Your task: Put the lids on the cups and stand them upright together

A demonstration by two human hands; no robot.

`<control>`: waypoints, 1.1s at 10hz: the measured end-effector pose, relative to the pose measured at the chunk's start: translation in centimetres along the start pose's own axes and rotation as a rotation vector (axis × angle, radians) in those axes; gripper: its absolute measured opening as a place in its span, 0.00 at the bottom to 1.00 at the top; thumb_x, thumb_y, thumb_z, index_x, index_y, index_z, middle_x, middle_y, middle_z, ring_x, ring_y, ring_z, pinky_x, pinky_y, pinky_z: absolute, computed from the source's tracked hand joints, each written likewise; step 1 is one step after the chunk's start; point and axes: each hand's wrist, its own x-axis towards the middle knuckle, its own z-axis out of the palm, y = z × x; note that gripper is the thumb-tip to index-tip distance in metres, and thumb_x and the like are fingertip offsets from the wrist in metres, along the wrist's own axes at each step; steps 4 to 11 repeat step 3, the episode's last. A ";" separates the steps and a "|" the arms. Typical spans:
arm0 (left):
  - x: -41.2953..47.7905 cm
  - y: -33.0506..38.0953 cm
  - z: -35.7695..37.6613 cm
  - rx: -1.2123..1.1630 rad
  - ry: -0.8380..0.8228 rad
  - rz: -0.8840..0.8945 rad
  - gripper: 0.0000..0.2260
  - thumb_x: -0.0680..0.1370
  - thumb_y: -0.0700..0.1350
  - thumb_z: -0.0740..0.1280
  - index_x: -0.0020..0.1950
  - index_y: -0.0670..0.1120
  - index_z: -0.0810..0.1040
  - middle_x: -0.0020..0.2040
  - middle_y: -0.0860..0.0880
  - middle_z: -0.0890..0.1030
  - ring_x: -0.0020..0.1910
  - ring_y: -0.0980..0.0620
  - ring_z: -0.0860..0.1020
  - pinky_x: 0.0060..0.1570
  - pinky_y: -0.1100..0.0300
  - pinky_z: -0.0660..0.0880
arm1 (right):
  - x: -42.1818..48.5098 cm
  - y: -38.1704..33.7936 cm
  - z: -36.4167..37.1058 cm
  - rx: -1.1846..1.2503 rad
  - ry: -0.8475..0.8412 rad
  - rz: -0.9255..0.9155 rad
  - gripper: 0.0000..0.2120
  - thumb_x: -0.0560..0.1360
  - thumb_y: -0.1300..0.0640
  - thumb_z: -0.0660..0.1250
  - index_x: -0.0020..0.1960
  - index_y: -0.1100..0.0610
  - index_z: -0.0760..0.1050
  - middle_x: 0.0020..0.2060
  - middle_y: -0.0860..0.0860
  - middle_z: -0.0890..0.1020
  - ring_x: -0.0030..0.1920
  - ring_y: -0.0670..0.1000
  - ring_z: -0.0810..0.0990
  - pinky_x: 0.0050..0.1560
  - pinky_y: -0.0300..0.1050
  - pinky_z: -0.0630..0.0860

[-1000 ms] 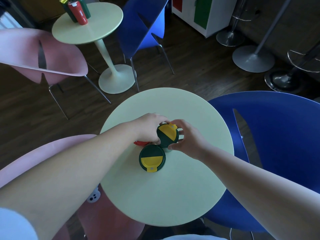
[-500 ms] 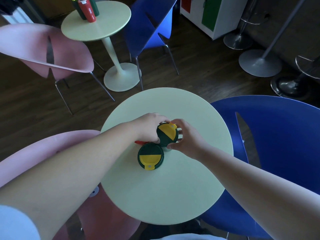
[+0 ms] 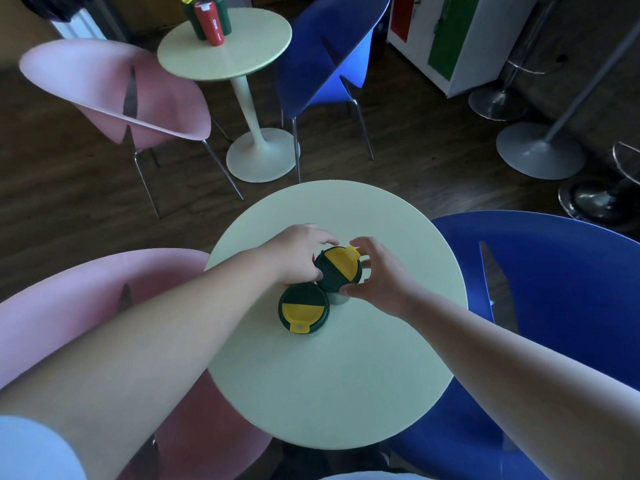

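Two cups stand upright side by side on the round pale green table (image 3: 346, 375), each with a dark green and yellow lid. The near cup (image 3: 303, 308) stands free, its yellow tab pointing toward me. The far cup (image 3: 340, 269) touches it, with its lid slightly tilted. My left hand (image 3: 298, 252) curls round the far cup's left side, thumb against it. My right hand (image 3: 379, 271) spans the lid from the right, with the thumb at the near edge, the index fingertip by the yellow tab, and the other fingers spread a little off the rim. Both cup bodies are mostly hidden.
A pink chair (image 3: 86, 306) stands close on the left and a blue chair (image 3: 554, 289) on the right. Beyond is a second round table (image 3: 242, 53) with red and green bottles (image 3: 207, 19), plus another pink chair (image 3: 114, 95) and blue chair (image 3: 329, 57).
Both hands stay on the far cup. My right fingers have loosened slightly from the lid's rim. The red thing seen under my left hand no longer shows.
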 end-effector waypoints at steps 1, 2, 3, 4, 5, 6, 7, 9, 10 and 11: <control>-1.0 -0.5 -0.3 -0.041 0.115 -0.011 0.27 0.71 0.44 0.77 0.70 0.52 0.78 0.66 0.50 0.77 0.65 0.48 0.76 0.63 0.58 0.72 | -0.3 -0.5 -0.5 0.007 0.013 0.002 0.42 0.63 0.52 0.85 0.71 0.49 0.68 0.63 0.48 0.75 0.59 0.50 0.78 0.55 0.47 0.79; -3.5 -2.1 -0.8 -0.144 0.308 -0.027 0.18 0.72 0.44 0.76 0.62 0.52 0.83 0.56 0.54 0.79 0.57 0.52 0.79 0.59 0.59 0.74 | -1.1 -0.2 -1.8 0.022 0.028 0.014 0.38 0.64 0.50 0.84 0.68 0.51 0.70 0.59 0.48 0.76 0.57 0.49 0.78 0.52 0.43 0.77; -6.5 -3.7 0.1 -0.257 0.448 -0.078 0.13 0.73 0.44 0.76 0.57 0.52 0.84 0.52 0.57 0.80 0.50 0.56 0.80 0.50 0.64 0.74 | -2.9 0.4 -2.4 0.056 0.055 0.039 0.32 0.65 0.49 0.83 0.64 0.50 0.72 0.55 0.46 0.78 0.54 0.46 0.80 0.49 0.40 0.76; -6.5 -3.7 0.1 -0.257 0.448 -0.078 0.13 0.73 0.44 0.76 0.57 0.52 0.84 0.52 0.57 0.80 0.50 0.56 0.80 0.50 0.64 0.74 | -2.9 0.4 -2.4 0.056 0.055 0.039 0.32 0.65 0.49 0.83 0.64 0.50 0.72 0.55 0.46 0.78 0.54 0.46 0.80 0.49 0.40 0.76; -6.5 -3.7 0.1 -0.257 0.448 -0.078 0.13 0.73 0.44 0.76 0.57 0.52 0.84 0.52 0.57 0.80 0.50 0.56 0.80 0.50 0.64 0.74 | -2.9 0.4 -2.4 0.056 0.055 0.039 0.32 0.65 0.49 0.83 0.64 0.50 0.72 0.55 0.46 0.78 0.54 0.46 0.80 0.49 0.40 0.76; -6.5 -3.7 0.1 -0.257 0.448 -0.078 0.13 0.73 0.44 0.76 0.57 0.52 0.84 0.52 0.57 0.80 0.50 0.56 0.80 0.50 0.64 0.74 | -2.9 0.4 -2.4 0.056 0.055 0.039 0.32 0.65 0.49 0.83 0.64 0.50 0.72 0.55 0.46 0.78 0.54 0.46 0.80 0.49 0.40 0.76; -6.5 -3.7 0.1 -0.257 0.448 -0.078 0.13 0.73 0.44 0.76 0.57 0.52 0.84 0.52 0.57 0.80 0.50 0.56 0.80 0.50 0.64 0.74 | -2.9 0.4 -2.4 0.056 0.055 0.039 0.32 0.65 0.49 0.83 0.64 0.50 0.72 0.55 0.46 0.78 0.54 0.46 0.80 0.49 0.40 0.76; -6.5 -3.7 0.1 -0.257 0.448 -0.078 0.13 0.73 0.44 0.76 0.57 0.52 0.84 0.52 0.57 0.80 0.50 0.56 0.80 0.50 0.64 0.74 | -2.9 0.4 -2.4 0.056 0.055 0.039 0.32 0.65 0.49 0.83 0.64 0.50 0.72 0.55 0.46 0.78 0.54 0.46 0.80 0.49 0.40 0.76; -6.5 -3.7 0.1 -0.257 0.448 -0.078 0.13 0.73 0.44 0.76 0.57 0.52 0.84 0.52 0.57 0.80 0.50 0.56 0.80 0.50 0.64 0.74 | -2.9 0.4 -2.4 0.056 0.055 0.039 0.32 0.65 0.49 0.83 0.64 0.50 0.72 0.55 0.46 0.78 0.54 0.46 0.80 0.49 0.40 0.76; -6.5 -3.7 0.1 -0.257 0.448 -0.078 0.13 0.73 0.44 0.76 0.57 0.52 0.84 0.52 0.57 0.80 0.50 0.56 0.80 0.50 0.64 0.74 | -2.9 0.4 -2.4 0.056 0.055 0.039 0.32 0.65 0.49 0.83 0.64 0.50 0.72 0.55 0.46 0.78 0.54 0.46 0.80 0.49 0.40 0.76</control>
